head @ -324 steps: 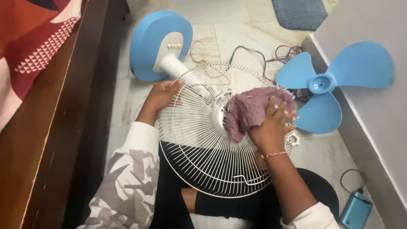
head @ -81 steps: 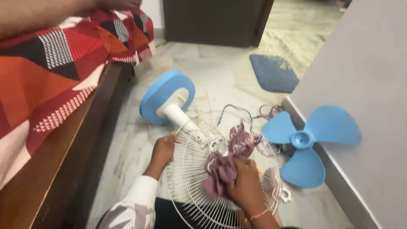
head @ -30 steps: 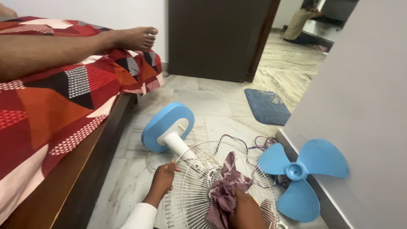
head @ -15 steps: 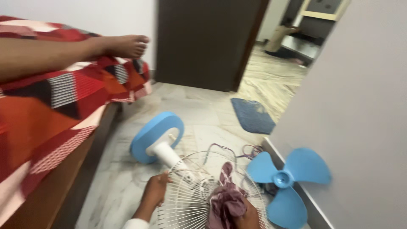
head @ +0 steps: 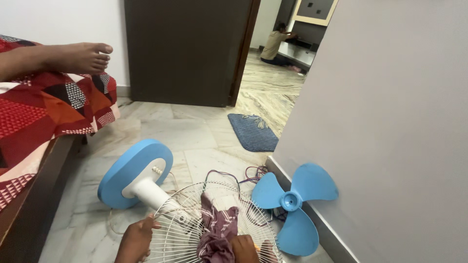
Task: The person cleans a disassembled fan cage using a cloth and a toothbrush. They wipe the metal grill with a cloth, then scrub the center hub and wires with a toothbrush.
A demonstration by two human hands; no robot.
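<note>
On the floor, low in view, a white wire grille [head: 195,229] – left hand [head: 135,241] gripping its rim, right hand [head: 245,248] closed on a mauve cloth [head: 217,234] pressed onto it. Blue blades [head: 292,204] lean against the wall nearby.

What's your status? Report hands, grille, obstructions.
Left hand grips the rim of the white grille. Right hand presses purple cloth onto it. Blue blade alongside, not touching.
</note>
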